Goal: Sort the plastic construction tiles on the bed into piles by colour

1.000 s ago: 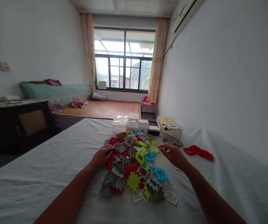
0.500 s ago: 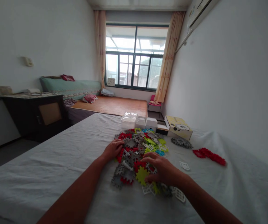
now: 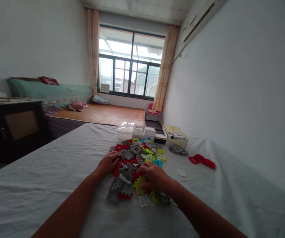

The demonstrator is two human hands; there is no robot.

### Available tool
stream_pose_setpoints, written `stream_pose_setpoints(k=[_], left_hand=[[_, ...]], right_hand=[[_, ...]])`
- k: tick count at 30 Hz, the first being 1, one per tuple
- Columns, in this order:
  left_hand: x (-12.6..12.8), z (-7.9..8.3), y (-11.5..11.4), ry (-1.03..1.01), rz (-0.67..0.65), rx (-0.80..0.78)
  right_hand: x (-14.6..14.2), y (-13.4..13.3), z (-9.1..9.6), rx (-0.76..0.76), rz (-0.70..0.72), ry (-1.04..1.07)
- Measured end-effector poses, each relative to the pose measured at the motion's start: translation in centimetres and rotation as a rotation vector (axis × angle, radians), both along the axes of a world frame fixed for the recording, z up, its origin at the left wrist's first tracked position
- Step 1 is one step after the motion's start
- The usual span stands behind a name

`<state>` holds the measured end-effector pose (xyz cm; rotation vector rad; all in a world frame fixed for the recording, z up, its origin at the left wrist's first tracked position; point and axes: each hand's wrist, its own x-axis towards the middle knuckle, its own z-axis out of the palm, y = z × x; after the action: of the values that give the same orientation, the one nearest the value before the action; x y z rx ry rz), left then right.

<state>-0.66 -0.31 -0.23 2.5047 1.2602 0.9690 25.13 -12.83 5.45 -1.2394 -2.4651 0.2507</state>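
A heap of toothed plastic building tiles (image 3: pixel 128 154) in grey, red, yellow-green and blue lies on the sheet. My left hand (image 3: pixel 109 162) rests on the heap's left edge, its fingers stretched over red and grey tiles and holding nothing visible. My right hand (image 3: pixel 154 175) arches over the near right part, thumb apart from the fingers. Its thumb is by a yellow-green tile (image 3: pixel 139 185), and the fingertips reach red and grey tiles. White lattice window pieces (image 3: pixel 144 200) are scattered among the tiles. The palm hides what lies under it.
Behind the heap stand a clear plastic box (image 3: pixel 126 131), small white boxes (image 3: pixel 149 133) and a yellow-white carton (image 3: pixel 175 135). Joined grey tiles (image 3: pixel 178 150), a red tile strip (image 3: pixel 202 160) and a white lattice piece (image 3: pixel 181 172) lie to the right.
My view has turned right, so the scene sits further left. My right hand has shifted slightly over the tiles, covering a pale-framed piece. My left hand stays at the heap's left edge.
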Motion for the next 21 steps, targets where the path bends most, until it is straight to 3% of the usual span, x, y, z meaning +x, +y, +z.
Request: stream_pose_setpoints(k=[3,7,14,16,18,21], left_hand=[[0.0,0.3,-0.1,-0.013,-0.013,-0.005],[0.0,0.4,-0.2,-0.026,-0.016,-0.01],[-0.2,0.0,0.6,-0.02,-0.013,-0.022],[-0.3,0.0,0.7,-0.006,-0.013,-0.024],[-0.3,0.0,0.8,0.006,-0.01,-0.025],[-0.3,0.0,0.8,0.019,-0.008,-0.02]], right_hand=[[-0.1,-0.3,-0.5,-0.012,0.041,-0.009],[-0.2,-0.4,-0.8,-0.011,-0.04,0.146],[0.5,-0.6,0.1,-0.203,-0.138,0.524],[3.1,0.0,0.6,-0.195,-0.186,0.706],[7.8,0.5,0.8,-0.15,-0.311,0.926],[17.4,0.3,0.1,0.05,-0.713,1.202]])
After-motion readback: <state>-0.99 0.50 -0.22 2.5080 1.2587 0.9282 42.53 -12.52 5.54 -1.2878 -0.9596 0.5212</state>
